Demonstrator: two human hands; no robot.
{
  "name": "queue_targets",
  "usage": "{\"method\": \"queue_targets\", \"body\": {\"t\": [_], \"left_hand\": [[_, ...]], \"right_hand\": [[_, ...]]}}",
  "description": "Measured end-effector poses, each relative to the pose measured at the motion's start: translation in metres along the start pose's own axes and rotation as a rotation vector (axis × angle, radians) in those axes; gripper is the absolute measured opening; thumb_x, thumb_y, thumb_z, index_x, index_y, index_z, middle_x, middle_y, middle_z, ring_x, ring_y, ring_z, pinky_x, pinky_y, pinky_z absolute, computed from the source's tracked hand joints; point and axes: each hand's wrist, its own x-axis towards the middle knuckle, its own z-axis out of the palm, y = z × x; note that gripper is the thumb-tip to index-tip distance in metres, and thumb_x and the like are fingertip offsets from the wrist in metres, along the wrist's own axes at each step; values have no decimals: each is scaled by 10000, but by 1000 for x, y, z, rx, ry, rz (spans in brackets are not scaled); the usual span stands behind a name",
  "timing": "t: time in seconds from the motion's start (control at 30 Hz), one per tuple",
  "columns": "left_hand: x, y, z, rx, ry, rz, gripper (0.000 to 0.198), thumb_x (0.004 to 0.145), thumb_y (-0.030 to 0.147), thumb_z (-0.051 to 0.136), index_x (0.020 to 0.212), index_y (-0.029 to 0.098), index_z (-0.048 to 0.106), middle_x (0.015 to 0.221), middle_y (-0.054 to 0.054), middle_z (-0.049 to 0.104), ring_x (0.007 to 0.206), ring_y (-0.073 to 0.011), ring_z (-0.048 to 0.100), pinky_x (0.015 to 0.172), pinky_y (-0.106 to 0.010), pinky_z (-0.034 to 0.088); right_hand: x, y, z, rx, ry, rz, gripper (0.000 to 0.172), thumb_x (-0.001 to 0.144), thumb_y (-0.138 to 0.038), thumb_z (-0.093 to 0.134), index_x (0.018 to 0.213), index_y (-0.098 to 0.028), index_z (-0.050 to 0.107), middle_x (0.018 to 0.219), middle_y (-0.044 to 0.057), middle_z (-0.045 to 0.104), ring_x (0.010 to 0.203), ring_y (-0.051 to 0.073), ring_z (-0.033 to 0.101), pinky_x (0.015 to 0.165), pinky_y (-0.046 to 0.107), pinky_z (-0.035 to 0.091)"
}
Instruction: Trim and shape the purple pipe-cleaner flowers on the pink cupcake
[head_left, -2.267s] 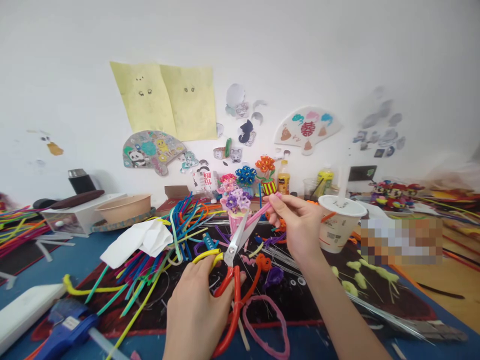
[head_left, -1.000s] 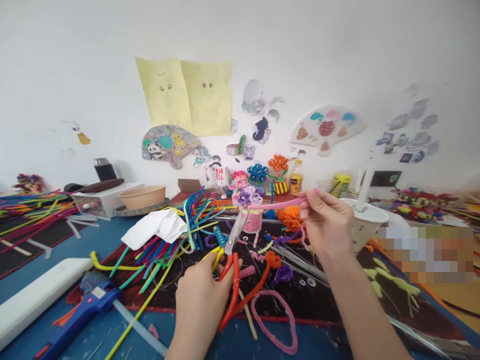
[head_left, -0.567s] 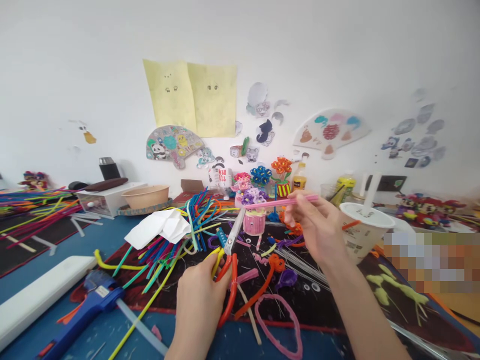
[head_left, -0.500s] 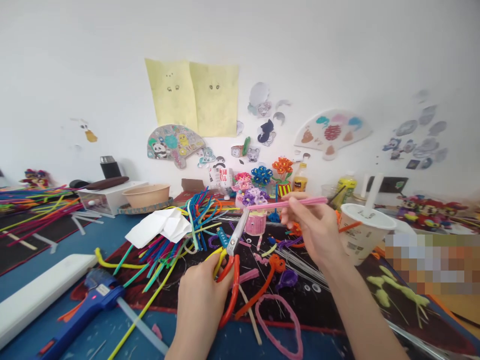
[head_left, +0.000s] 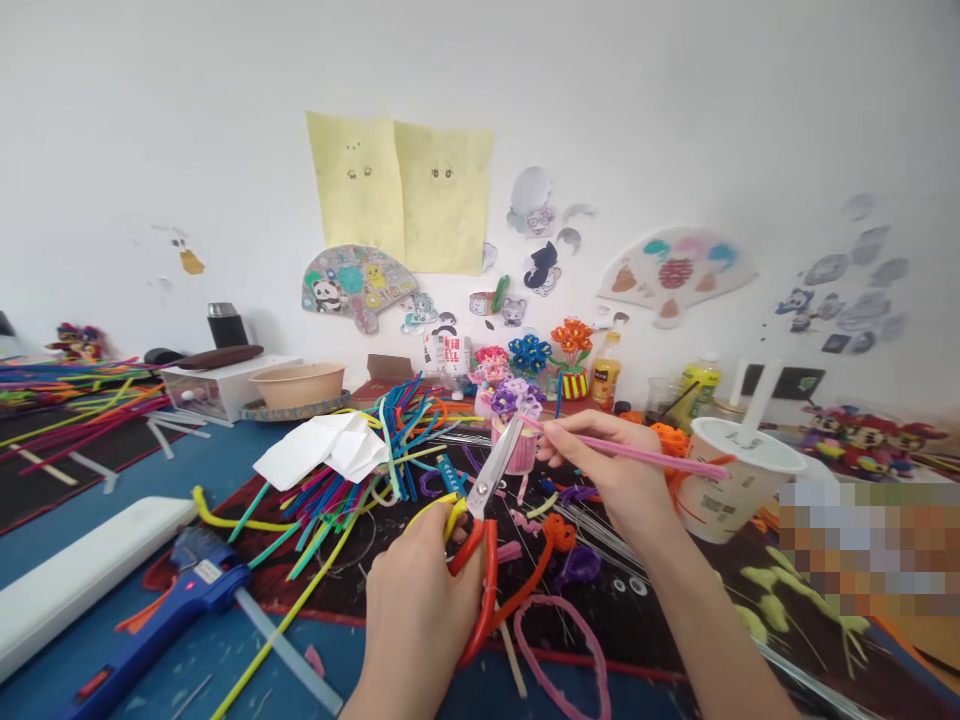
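Note:
My left hand (head_left: 427, 590) is closed round the red-and-yellow handles of a pair of scissors (head_left: 491, 470), whose blades point up and away. Between the thumb and fingers of my right hand (head_left: 611, 465) is a pink pipe cleaner (head_left: 660, 458), slanting down to the right. Its left end lies at the scissor tips; whether the blades touch it I cannot tell. Just behind the tips stands a pink pot (head_left: 523, 455) with purple pipe-cleaner flowers (head_left: 514, 397). A pink pipe-cleaner loop (head_left: 559, 685) rests on the table below my hands.
A blue glue gun (head_left: 172, 610) lies at the left, near a white bar-shaped object (head_left: 90, 580). Bundled coloured pipe cleaners (head_left: 405, 430) and white paper (head_left: 319, 450) are beyond. A lidded paper cup (head_left: 739, 480) with a straw stands right of my right hand.
The scissors have moved slightly right and up. My right hand has lowered a little, and the pipe cleaner has gone from nearly level to slanting down rightward. The view has shifted slightly.

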Motion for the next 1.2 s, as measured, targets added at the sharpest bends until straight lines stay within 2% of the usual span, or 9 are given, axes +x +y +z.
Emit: {"method": "queue_targets", "body": {"t": [0.1,0.23,0.3,0.4,0.5,0.67,0.9,1.07,1.2], "left_hand": [[-1,3,-1,11,-6,-2,158,867,342,492,923,268,620,909,-18,737,862,-271,692,641,-287,396],[-1,3,-2,29,-18,-11,190,858,342,475,943,264,626,1044,-48,727,903,-266,686,646,-284,390],[0,2,-2,30,-22,-3,203,857,326,470,955,254,633,1047,-61,726,886,-256,684,642,-277,378],[1,1,-3,0,-92,9,192,850,301,487,923,243,655,870,-58,743,788,-240,679,621,-266,350],[1,2,-4,-53,-170,25,183,841,265,503,760,225,662,701,-45,712,680,-196,651,578,-244,319],[1,8,-8,-87,-242,38,252,819,210,512,608,209,649,552,-2,632,544,-131,581,515,-217,280],[1,10,-7,-38,-261,26,326,855,317,497,587,202,644,567,-20,627,545,-142,551,506,-221,277],[5,6,-4,46,-275,69,388,874,418,457,601,213,642,572,-44,621,548,-160,538,520,-241,259],[8,4,-1,125,-260,114,476,885,509,405,576,215,617,592,-79,617,585,-192,581,531,-250,254]], "right_hand": [[0,-3,2,10,-18,8,190,691,-346,796,702,-169,726,631,41,698,546,146,650,543,234,563],[0,-8,3,4,-71,12,230,690,-371,789,669,-155,714,599,50,690,514,140,638,514,228,553],[-1,-9,3,12,-90,17,232,700,-367,783,670,-150,709,600,53,690,505,135,632,507,224,548],[-1,-6,1,25,-95,21,216,725,-350,773,691,-147,708,620,52,694,521,131,637,527,221,551],[1,-1,0,44,-56,32,229,727,-356,776,693,-141,705,615,48,687,515,127,631,517,216,549],[5,5,-1,34,-4,112,310,670,-418,812,654,-126,706,580,51,672,478,128,617,464,207,529],[4,5,1,-44,50,145,392,682,-489,779,614,-115,684,533,56,653,415,113,575,407,192,480],[5,-1,4,-134,111,145,454,618,-555,793,572,-129,641,465,36,609,359,117,533,358,202,425],[5,-3,3,-155,152,140,472,621,-583,777,560,-141,625,447,22,588,336,113,518,334,199,401]]}}
